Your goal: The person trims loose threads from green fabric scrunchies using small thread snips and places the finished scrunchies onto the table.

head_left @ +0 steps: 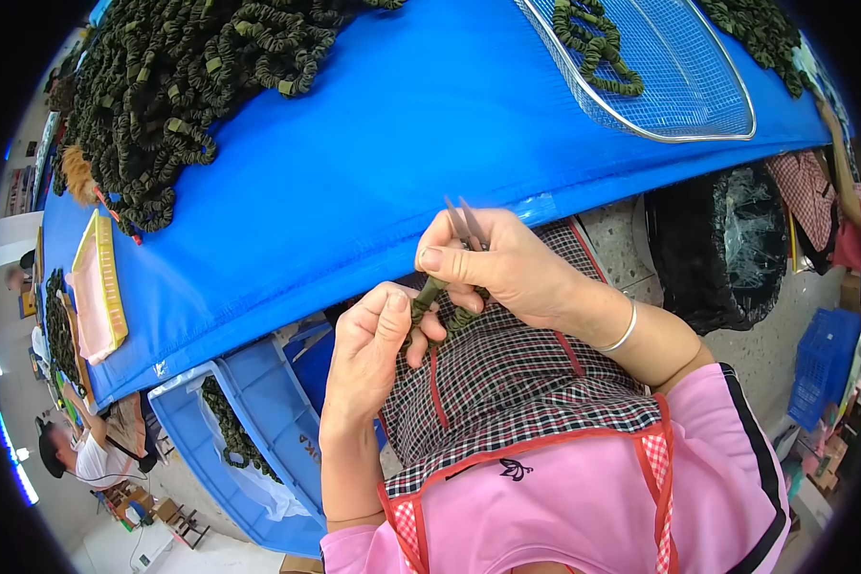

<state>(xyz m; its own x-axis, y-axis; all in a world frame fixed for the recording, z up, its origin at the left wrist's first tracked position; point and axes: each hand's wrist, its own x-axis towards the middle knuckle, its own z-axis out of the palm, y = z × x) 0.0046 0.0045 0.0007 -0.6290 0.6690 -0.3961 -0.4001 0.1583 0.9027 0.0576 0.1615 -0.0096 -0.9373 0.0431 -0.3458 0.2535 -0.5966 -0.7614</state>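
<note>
My left hand (368, 335) is closed on a dark green ruched fabric ring, a scrunchie (427, 298), pinching it between thumb and fingers. Close beside it, my right hand (512, 263) grips small thread snips (467, 226), their pointed blades sticking up past the fingers. Some fingers of that hand also touch the scrunchie, whose lower part hangs between both hands over the checked apron (507, 383). Part of the ring and the handles of the snips are hidden by the fingers.
A big heap of green scrunchies (191, 86) lies on the blue table (354, 153). A wire basket (679, 86) holds a few more. Left are a yellow-edged tray (105, 287) and a blue crate (277, 392). A black bag (717, 249) stands below right. Other people work at both sides.
</note>
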